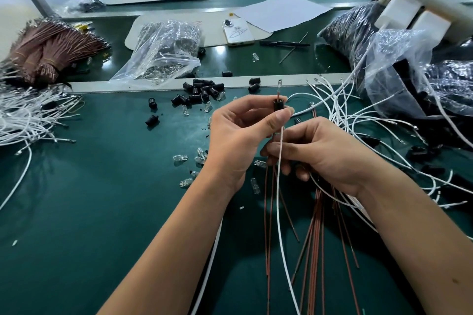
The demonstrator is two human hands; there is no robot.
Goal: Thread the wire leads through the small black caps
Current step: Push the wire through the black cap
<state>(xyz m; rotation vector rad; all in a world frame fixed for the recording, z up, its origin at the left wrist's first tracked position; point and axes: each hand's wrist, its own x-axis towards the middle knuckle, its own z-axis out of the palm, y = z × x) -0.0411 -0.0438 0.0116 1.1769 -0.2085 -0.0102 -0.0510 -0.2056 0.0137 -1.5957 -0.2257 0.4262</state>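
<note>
The black cap (pixel 278 105) sits pinched between thumb and fingers of my left hand (pixel 239 133) above the green mat (pixel 102 186), with a lead's terminal (pixel 279 83) already poking out its top. My right hand (pixel 320 153) grips the white lead (pixel 280 186) and brown leads (pixel 316 225) just below. Threading looks midway; next I'd judge the wire needs feeding further up, kept straight.

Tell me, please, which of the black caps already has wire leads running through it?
The black cap pinched in the left hand, with leads emerging from its top. The loose caps lie unthreaded on the mat.
</note>
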